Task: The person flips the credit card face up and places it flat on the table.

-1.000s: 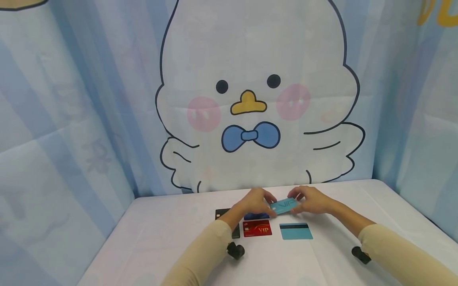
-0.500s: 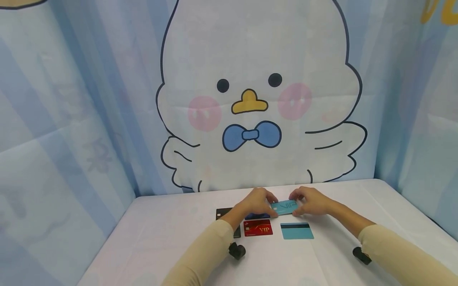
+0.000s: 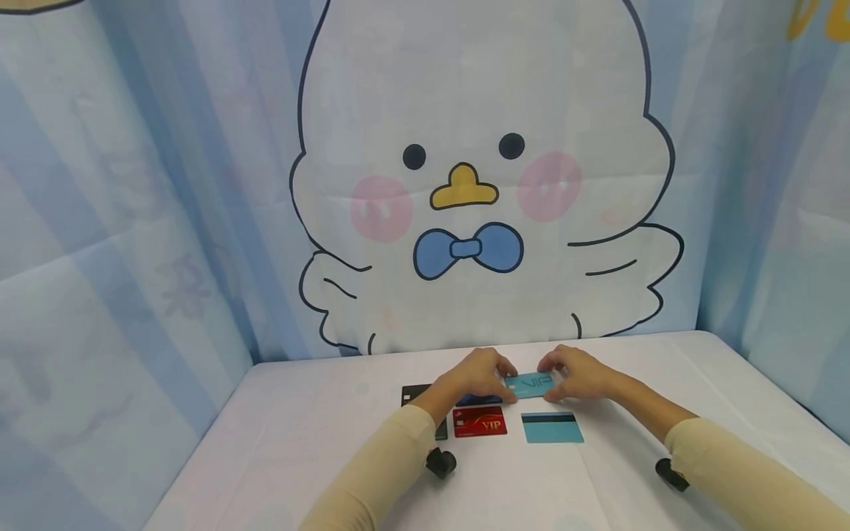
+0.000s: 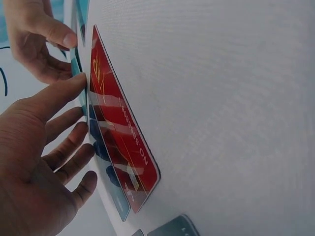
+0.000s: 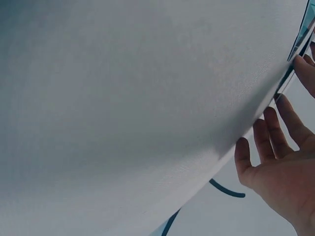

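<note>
A teal card lettered VIP point(image 3: 531, 385) lies at the back of the cards, level, between my two hands. My left hand point(image 3: 483, 372) holds its left end between thumb and fingers. At the opposite end my right hand point(image 3: 576, 373) grips the card the same way. In the left wrist view, the left thumb and fingertips are at the card's edge, beside a red VIP card point(image 4: 120, 123). A dark blue card point(image 3: 477, 401) shows partly below the left hand.
A teal card with a black stripe point(image 3: 553, 428) lies in front of the right hand. Dark cards point(image 3: 413, 393) are partly covered by the left forearm. Behind the white table point(image 3: 299, 442) hangs a curtain printed with a cartoon bird point(image 3: 465, 310).
The held teal card has turned from a slant, right end higher, to nearly straight in line with the row, and sits slightly lower. Both hands keep hold and have barely moved.
</note>
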{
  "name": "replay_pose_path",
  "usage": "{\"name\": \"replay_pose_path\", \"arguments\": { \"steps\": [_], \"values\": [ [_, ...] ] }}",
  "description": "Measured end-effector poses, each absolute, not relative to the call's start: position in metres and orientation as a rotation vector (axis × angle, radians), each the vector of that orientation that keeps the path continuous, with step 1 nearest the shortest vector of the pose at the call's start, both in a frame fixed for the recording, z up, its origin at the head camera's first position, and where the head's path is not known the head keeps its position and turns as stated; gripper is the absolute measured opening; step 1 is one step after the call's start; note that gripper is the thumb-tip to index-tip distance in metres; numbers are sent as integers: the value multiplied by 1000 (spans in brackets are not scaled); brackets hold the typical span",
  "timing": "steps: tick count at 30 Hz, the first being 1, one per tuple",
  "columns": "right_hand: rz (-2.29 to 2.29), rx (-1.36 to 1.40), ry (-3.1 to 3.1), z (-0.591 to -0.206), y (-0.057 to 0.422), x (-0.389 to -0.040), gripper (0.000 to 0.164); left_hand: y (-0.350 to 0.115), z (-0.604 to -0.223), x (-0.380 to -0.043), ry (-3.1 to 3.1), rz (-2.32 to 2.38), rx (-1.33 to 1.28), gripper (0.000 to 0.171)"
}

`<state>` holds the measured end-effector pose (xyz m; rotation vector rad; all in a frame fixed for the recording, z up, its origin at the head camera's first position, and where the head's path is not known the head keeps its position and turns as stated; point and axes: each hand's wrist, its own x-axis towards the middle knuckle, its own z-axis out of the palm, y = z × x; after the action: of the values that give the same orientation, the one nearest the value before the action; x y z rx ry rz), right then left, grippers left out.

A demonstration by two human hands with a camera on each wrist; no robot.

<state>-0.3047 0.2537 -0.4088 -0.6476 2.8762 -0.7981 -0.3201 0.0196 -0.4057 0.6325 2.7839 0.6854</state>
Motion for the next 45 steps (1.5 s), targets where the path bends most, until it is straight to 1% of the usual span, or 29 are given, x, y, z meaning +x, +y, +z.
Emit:
{"name": "replay_pose_path", "arguments": {
  "steps": [13,22,28,31,35,41,45],
  "values": [
    [-794,-653,2891,-413,254,-304,49,23,-397,-313,2806,621,617,49],
    [-782,-643,2888,-413,252,-303,49,22,-398,-311,2837,573,669,51],
    [-777,-641,2888,-409,250,-301,57,24,-398,-310,2915,410,775,51],
    [-794,-645,2902,-407,250,-299,57,25,-398,-309,2948,329,852,50],
    [-830,-685,2923,-405,251,-295,51,25,-395,-307,2958,332,902,45],
    [-845,-788,2908,-397,252,-285,35,22,-392,-299,2921,417,959,36],
    [-812,-816,2860,-390,253,-274,30,21,-393,-293,2875,419,978,35]
  ]
}}
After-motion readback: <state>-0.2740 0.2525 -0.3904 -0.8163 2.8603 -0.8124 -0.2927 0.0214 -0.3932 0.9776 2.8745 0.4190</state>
